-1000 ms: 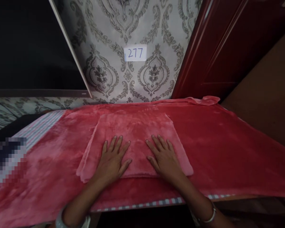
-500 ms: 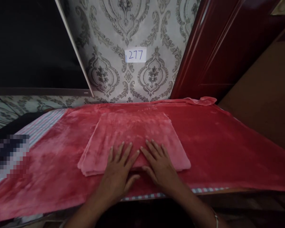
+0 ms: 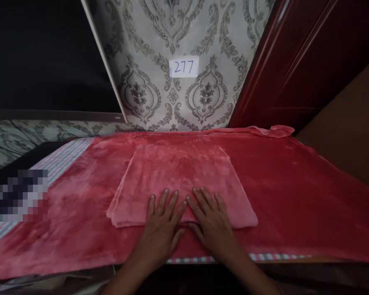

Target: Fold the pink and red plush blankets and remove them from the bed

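The left hand (image 3: pixel 162 229) lies flat, palm down, fingers spread and gripping nothing, on the near edge of a folded pink cloth (image 3: pixel 181 180). The right hand (image 3: pixel 211 225) lies just beside it, equally flat and spread, the two index fingertips almost touching. The folded cloth stretches away from both hands as a neat stacked rectangle, its layered edges showing to the left of the left hand. Under it, and under both palms, a larger red plush cover (image 3: pixel 295 196) spreads over the surface, reaching well out to either side. A striped sheet (image 3: pixel 61 162) shows far left of the left hand. Beyond the cloth stands patterned wallpaper with a paper label (image 3: pixel 183 66) reading 277.

Both fabrics look slippery, so pressing or sliding the palms could probably drag the top layers askew or ruck the cover beneath.
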Demonstrator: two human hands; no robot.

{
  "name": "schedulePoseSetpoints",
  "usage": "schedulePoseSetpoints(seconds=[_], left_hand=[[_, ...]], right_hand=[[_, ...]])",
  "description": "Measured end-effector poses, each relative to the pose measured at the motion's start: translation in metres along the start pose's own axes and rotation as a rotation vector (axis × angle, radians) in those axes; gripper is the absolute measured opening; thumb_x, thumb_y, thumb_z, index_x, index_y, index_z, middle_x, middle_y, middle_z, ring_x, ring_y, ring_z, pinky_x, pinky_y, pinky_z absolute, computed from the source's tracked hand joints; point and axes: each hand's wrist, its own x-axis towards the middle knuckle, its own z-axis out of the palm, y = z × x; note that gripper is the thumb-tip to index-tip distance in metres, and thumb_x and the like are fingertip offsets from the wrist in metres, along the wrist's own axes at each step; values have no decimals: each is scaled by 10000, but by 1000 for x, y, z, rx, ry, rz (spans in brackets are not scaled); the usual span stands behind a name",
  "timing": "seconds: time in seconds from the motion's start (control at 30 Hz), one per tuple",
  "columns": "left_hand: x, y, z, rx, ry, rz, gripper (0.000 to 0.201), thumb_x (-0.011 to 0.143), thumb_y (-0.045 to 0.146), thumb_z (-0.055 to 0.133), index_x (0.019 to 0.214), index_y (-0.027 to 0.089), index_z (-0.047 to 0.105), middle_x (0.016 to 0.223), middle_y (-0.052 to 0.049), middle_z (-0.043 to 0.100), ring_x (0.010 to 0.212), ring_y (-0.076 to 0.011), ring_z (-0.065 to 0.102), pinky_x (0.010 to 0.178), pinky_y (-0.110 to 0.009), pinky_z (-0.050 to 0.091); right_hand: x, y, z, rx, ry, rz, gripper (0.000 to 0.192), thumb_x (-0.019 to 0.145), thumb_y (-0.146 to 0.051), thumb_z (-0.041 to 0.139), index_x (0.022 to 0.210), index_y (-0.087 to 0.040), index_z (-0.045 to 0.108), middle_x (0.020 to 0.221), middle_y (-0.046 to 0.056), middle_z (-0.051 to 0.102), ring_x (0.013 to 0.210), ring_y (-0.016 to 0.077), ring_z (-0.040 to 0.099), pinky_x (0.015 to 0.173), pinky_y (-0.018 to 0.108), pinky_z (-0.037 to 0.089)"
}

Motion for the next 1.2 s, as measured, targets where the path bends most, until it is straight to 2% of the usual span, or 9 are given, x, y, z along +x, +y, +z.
schedulePoseSetpoints(seconds=[0.17, 0.3, 0.5, 0.6, 0.73, 0.87, 0.93, 1.07, 1.2], left_hand=[[0, 5, -7, -24, -24, -24, 771, 878, 215, 624, 1580, 267, 311, 1660, -70, 311, 1550, -341, 153, 1210, -646, 169], [-6, 1, -12, -40, -54, -28, 781, 844, 164, 626, 1562, 272, 339, 1648, -65, 338, 1539, -323, 211, 1206, -653, 190], [-30, -37, -19, 75, 23, -121, 744, 802, 101, 585, 1515, 246, 426, 1598, -97, 427, 1480, -331, 357, 1220, -665, 78], [-43, -61, -23, 157, 40, -183, 735, 793, 80, 557, 1506, 228, 451, 1586, -121, 439, 1473, -348, 369, 1218, -667, 89], [-59, -87, -27, 165, 29, -247, 766, 800, 44, 503, 1531, 255, 415, 1615, -127, 386, 1491, -368, 333, 1169, -675, 260], [-78, -104, -34, -71, 70, -322, 768, 863, 188, 556, 1583, 258, 297, 1640, -141, 335, 1477, -342, 370, 1146, -555, 392], [-86, -109, -40, -231, 147, -404, 700, 897, 301, 561, 1556, 230, 337, 1586, -148, 428, 1417, -303, 467, 1125, -478, 442], [-90, -105, -53, -434, 322, -630, 299, 884, 392, 561, 1093, 207, 665, 1142, -92, 714, 1070, -246, 690, 938, -397, 571], [-80, -93, -55, -475, 389, -716, 208, 860, 392, 580, 838, 204, 666, 921, -57, 702, 897, -202, 688, 836, -343, 578]], right_hand=[[-5, 4, 4, -5, 30, -34, 628, 945, -299, 547, 1551, -232, 394, 1595, 94, 423, 1481, 318, 315, 1184, 561, 211], [-15, 17, 5, -53, 54, -99, 757, 910, -138, 460, 1619, -260, 225, 1573, 89, 457, 1437, 304, 398, 1130, 529, 305], [-47, 63, -7, -160, 46, 11, 937, 823, -29, 419, 1634, -343, 68, 1549, 89, 487, 1387, 338, 475, 1051, 575, 401], [-61, 84, -10, -89, 58, 96, 924, 832, -54, 441, 1635, -345, 88, 1579, 102, 439, 1402, 362, 458, 1023, 565, 461], [-69, 92, -7, 74, 40, 165, 881, 856, -63, 436, 1631, -347, 129, 1629, 94, 347, 1369, 298, 515, 1026, 448, 515], [-73, 89, -6, 178, -2, 241, 813, 882, -106, 430, 1623, -335, 186, 1653, 85, 300, 1417, 282, 466, 1061, 426, 499], [-76, 87, -8, 247, 9, 264, 740, 921, -200, 455, 1614, -318, 225, 1647, 86, 314, 1437, 291, 438, 1095, 449, 470], [-84, 87, -15, 390, 104, 488, 703, 916, -510, 516, 1555, -260, 366, 1555, 115, 457, 1385, 371, 479, 1090, 555, 450], [-84, 88, -24, 501, 142, 851, 593, 870, -667, 500, 1362, -347, 584, 1392, 135, 604, 1267, 395, 566, 1001, 560, 483]])
